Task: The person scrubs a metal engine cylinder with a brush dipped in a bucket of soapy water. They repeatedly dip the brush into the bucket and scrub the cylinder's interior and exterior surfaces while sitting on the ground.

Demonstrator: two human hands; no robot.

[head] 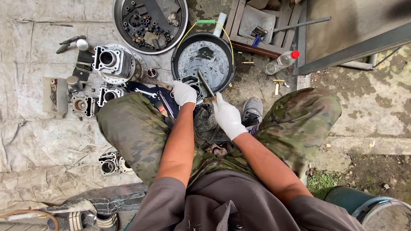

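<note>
I sit with my knees wide apart in camouflage trousers. My left hand (183, 93), in a white glove, grips a dark metal engine part (193, 84) at the near rim of a black basin (176, 64). My right hand (227, 116), also gloved in white, holds a thin dark blade-like tool (206, 83) whose tip lies against that part. The basin holds soapy, foamy liquid. A checked rag (208, 128) lies between my legs under the hands.
A round metal tray (120, 19) of bolts and small parts sits at the top. Finned engine cylinders (112, 60) and other parts (110, 163) lie on the left cloth. A clear bottle with a red cap (281, 62), a wooden crate (239, 30) and a barrel (376, 209) stand to the right.
</note>
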